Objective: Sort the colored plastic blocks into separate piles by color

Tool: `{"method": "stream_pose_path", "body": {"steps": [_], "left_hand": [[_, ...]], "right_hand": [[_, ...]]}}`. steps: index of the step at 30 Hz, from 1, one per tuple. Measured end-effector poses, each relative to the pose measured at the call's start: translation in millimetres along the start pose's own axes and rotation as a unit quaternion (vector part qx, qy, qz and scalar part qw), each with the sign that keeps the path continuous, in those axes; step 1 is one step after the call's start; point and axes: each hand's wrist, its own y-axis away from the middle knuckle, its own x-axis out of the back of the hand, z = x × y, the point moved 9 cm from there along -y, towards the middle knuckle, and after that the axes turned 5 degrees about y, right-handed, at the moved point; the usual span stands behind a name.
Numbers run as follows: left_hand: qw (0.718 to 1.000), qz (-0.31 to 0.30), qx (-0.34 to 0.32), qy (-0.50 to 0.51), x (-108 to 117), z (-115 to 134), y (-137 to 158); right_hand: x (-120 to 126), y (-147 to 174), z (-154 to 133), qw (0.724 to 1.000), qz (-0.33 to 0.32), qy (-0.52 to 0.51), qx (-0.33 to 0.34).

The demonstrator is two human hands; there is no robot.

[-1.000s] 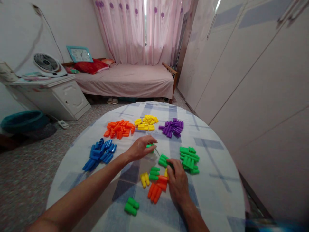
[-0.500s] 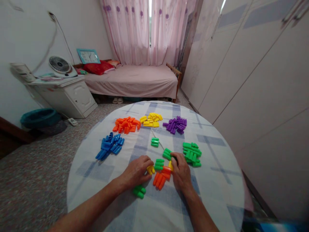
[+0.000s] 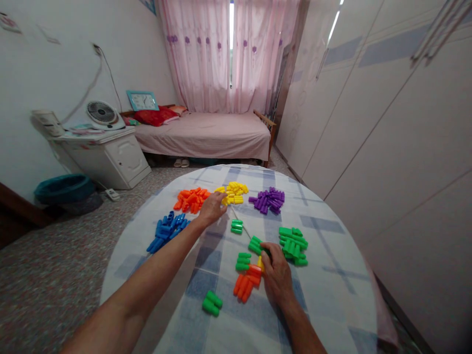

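Observation:
My left hand (image 3: 213, 209) reaches over the table, its fingers curled at the near left side of the yellow building blocks (image 3: 236, 189). The hand partly hides the yellow piece at its fingertips. Lower down, my right hand (image 3: 276, 268) is closed around a small yellow building block (image 3: 260, 264), with the thumb and fingers against it. Beside that lie joined orange blocks (image 3: 246, 285), a green block (image 3: 243, 261) and another green block (image 3: 255, 244) close to the right fingertips. Apart from these are a green block (image 3: 236, 226) and a near green piece (image 3: 212, 303).
On the round table with a checked cloth (image 3: 332, 305) sit piles of orange (image 3: 191, 199), blue (image 3: 165, 231), purple (image 3: 269, 200) and green blocks (image 3: 294, 245). Beyond stand a bed (image 3: 206, 132), a white cabinet (image 3: 125, 160) and a wardrobe (image 3: 387, 147).
My left hand has moved forward from beside the assembled blocks to the yellow pile, and the yellow piece it held there is gone from that spot. My right hand stays at its yellow block.

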Motion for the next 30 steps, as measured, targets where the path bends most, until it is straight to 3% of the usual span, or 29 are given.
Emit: {"method": "stream_pose_path", "body": {"steps": [2,4,6,10,14,20,30], "left_hand": [[1.000,0.023,0.013,0.008,4,4,-11],[0.999,0.027,0.004,0.028,4,19,-4],[0.997,-0.008,-0.046,0.067,-4,47,22],[0.972,-0.118,-0.165,0.117,-30,113,99],[0.967,-0.165,-0.184,0.061,-54,148,140],[0.980,-0.163,-0.111,-0.008,-71,156,130],[0.982,-0.163,-0.093,0.010,-79,151,130]], "right_hand": [[1,-1,-1,1.000,0.000,-0.006,-0.004],[2,-2,-1,1.000,0.000,-0.014,-0.011],[3,-3,1,0.999,0.000,-0.025,-0.021],[1,-5,4,0.999,-0.008,-0.045,-0.028],[2,-3,7,0.998,0.000,-0.058,-0.032],[6,-2,11,0.996,0.015,-0.077,-0.043],[8,-2,13,0.993,0.032,-0.102,-0.054]]}}
